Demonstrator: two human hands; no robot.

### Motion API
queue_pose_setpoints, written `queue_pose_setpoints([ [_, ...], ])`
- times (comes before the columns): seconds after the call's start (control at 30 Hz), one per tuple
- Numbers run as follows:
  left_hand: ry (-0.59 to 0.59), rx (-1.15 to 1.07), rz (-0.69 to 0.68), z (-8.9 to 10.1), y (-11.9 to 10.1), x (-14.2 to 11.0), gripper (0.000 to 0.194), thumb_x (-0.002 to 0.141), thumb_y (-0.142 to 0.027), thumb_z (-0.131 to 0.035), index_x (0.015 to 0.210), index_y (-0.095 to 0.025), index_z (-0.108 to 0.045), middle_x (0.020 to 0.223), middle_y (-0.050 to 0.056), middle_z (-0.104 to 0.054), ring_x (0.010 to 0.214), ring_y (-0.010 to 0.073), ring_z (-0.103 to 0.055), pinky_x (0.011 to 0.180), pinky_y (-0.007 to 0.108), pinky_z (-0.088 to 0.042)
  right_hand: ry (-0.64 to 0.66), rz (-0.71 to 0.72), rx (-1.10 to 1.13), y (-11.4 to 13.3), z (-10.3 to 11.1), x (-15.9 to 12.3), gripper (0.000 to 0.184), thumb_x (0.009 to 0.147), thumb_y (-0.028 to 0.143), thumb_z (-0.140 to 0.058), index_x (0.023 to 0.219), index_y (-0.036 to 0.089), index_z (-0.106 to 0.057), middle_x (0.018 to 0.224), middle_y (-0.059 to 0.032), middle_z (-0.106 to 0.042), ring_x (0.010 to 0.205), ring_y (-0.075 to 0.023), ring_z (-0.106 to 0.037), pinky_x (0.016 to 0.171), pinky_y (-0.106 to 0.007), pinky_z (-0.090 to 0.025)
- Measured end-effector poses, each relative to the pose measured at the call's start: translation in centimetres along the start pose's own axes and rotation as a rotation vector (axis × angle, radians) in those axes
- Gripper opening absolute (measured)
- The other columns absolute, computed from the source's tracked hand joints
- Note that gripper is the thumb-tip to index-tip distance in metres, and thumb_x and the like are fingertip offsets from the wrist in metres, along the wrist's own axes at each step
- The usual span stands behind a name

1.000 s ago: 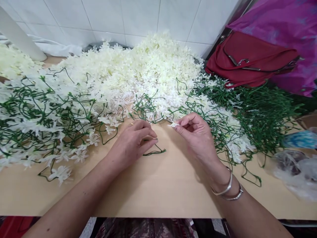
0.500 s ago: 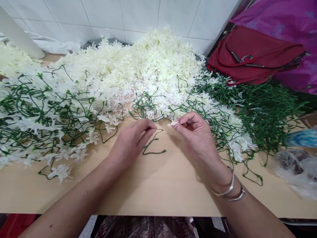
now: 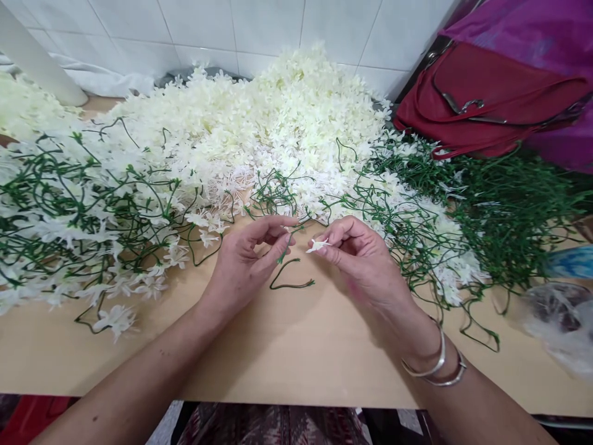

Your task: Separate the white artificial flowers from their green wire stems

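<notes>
Between the thumb and fingers of my left hand (image 3: 248,259) is a thin green plastic stem (image 3: 284,250), its tip pointing up and right. My right hand (image 3: 361,259) pinches a small white artificial flower (image 3: 318,245), petals facing left toward the stem. The two pieces are apart, with a small gap between them. Below my left fingertips another bent green stem (image 3: 291,285) lies loose on the table (image 3: 296,352). Just beyond my hands a little cluster of green stems (image 3: 277,193) rests against the white flowers.
A large heap of cream-white flowers (image 3: 296,105) lines the tiled wall. Flowers joined to green stems (image 3: 92,216) spread on the left; loose green stems (image 3: 514,210) pile up on the right. A red handbag (image 3: 491,99) stands behind them, and a clear plastic bag (image 3: 556,321) sits at far right.
My left hand has raised the green stem off the table, its fingers turned upward. My right hand has moved slightly down, and the flower now shows its petals more plainly.
</notes>
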State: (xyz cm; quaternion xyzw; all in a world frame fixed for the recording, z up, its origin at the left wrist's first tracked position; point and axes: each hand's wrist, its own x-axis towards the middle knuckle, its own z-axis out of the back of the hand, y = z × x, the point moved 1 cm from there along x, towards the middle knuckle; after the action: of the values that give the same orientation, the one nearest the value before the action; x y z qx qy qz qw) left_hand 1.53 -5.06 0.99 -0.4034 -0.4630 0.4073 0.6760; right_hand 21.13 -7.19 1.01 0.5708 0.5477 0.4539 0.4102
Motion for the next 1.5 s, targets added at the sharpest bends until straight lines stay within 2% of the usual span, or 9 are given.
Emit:
queue_pose_setpoints([
  [0.27, 0.154, 0.119, -0.149, 0.06, -0.67, 0.01, 0.023, 0.103, -0.024, -0.058, 0.115, -0.023, -0.078, 0.085, 0.002, -0.068, 0.077, 0.0139, -0.06, 0.072, 0.026, -0.05, 0.071, -0.012, -0.005, -0.1, -0.12, -0.2, 0.027, 0.074, 0.027, -0.094, 0.074, 0.024, -0.067, 0.075, 0.004, -0.066, 0.072, -0.0127, -0.06, 0.07, -0.027, -0.049],
  [0.47, 0.11, 0.152, -0.151, 0.33, -0.52, 0.26, 0.021, 0.103, -0.027, -0.059, 0.1, -0.022, -0.079, 0.115, 0.008, -0.074, 0.114, 0.0208, -0.067, 0.1, 0.035, -0.054, 0.026, -0.016, -0.022, 0.3, -0.09, -0.03, 0.032, 0.069, 0.032, -0.097, 0.072, 0.024, -0.066, 0.077, 0.0029, -0.068, 0.074, -0.0143, -0.061, 0.071, -0.028, -0.051],
  [0.6, 0.073, 0.011, -0.053, 0.35, -0.47, 0.17, 0.02, 0.102, -0.029, -0.06, 0.112, -0.021, -0.076, 0.098, 0.005, -0.079, 0.095, 0.0186, -0.074, 0.09, 0.031, -0.058, -0.005, -0.01, -0.07, 0.55, 0.09, 0.04, 0.034, 0.068, 0.036, -0.097, 0.071, 0.025, -0.065, 0.078, 0.0019, -0.067, 0.073, -0.0151, -0.059, 0.069, -0.028, -0.05],
  [0.7, 0.088, 0.058, 0.001, 0.42, -0.71, 0.02, 0.021, 0.102, -0.028, -0.057, 0.102, -0.02, -0.076, 0.09, 0.004, -0.076, 0.086, 0.0179, -0.071, 0.076, 0.027, -0.056, -0.022, -0.007, -0.053, 0.55, 0.22, 0.02, 0.033, 0.068, 0.035, -0.097, 0.072, 0.025, -0.065, 0.076, 0.0025, -0.065, 0.071, -0.0148, -0.057, 0.066, -0.028, -0.048],
  [0.8, 0.14, 0.151, -0.001, 0.43, -1.07, -0.1, 0.029, 0.104, -0.032, -0.053, 0.091, -0.019, -0.075, 0.081, 0.003, -0.072, 0.075, 0.016, -0.065, 0.064, 0.024, -0.05, -0.02, -0.009, -0.031, 0.49, 0.22, -0.02, 0.031, 0.068, 0.03, -0.097, 0.073, 0.025, -0.067, 0.075, 0.0032, -0.064, 0.07, -0.014, -0.055, 0.065, -0.027, -0.046],
  [1.0, 0.163, 0.19, -0.041, 0.14, -0.9, -0.08, 0.025, 0.104, -0.032, -0.057, 0.108, -0.02, -0.078, 0.066, -0.002, -0.066, 0.062, 0.0135, -0.06, 0.056, 0.022, -0.044, -0.015, -0.012, -0.044, 0.5, 0.16, 0.02, 0.032, 0.068, 0.032, -0.097, 0.072, 0.024, -0.066, 0.076, 0.0029, -0.064, 0.07, -0.014, -0.054, 0.065, -0.027, -0.046],
  [1.17, 0.119, 0.231, -0.203, 0.11, -0.72, 0.13, 0.023, 0.102, -0.021, -0.057, 0.109, -0.02, -0.079, 0.095, 0.006, -0.078, 0.084, 0.0159, -0.072, 0.075, 0.025, -0.055, -0.039, -0.012, -0.063, 0.49, 0.19, 0.1, 0.033, 0.066, 0.034, -0.097, 0.071, 0.024, -0.065, 0.073, 0.0032, -0.061, 0.068, -0.0141, -0.052, 0.063, -0.027, -0.044],
  [1.33, 0.151, 0.278, -0.224, 0.0, -0.84, -0.01, 0.022, 0.103, -0.022, -0.058, 0.108, -0.018, -0.079, 0.092, 0.007, -0.079, 0.081, 0.0161, -0.073, 0.07, 0.024, -0.055, -0.061, -0.024, -0.059, 0.64, 0.22, 0.2, 0.035, 0.065, 0.037, -0.098, 0.072, 0.025, -0.065, 0.073, 0.0032, -0.061, 0.068, -0.0142, -0.052, 0.063, -0.028, -0.045],
  [1.5, 0.137, 0.372, -0.296, 0.0, -0.33, -0.13, 0.024, 0.104, -0.024, -0.059, 0.118, -0.02, -0.078, 0.106, 0.008, -0.082, 0.092, 0.0187, -0.076, 0.082, 0.028, -0.058, -0.032, -0.038, -0.058, 0.69, 0.16, 0.19, 0.039, 0.063, 0.041, -0.099, 0.073, 0.026, -0.064, 0.074, 0.0027, -0.065, 0.07, -0.0152, -0.056, 0.067, -0.03, -0.05],
])
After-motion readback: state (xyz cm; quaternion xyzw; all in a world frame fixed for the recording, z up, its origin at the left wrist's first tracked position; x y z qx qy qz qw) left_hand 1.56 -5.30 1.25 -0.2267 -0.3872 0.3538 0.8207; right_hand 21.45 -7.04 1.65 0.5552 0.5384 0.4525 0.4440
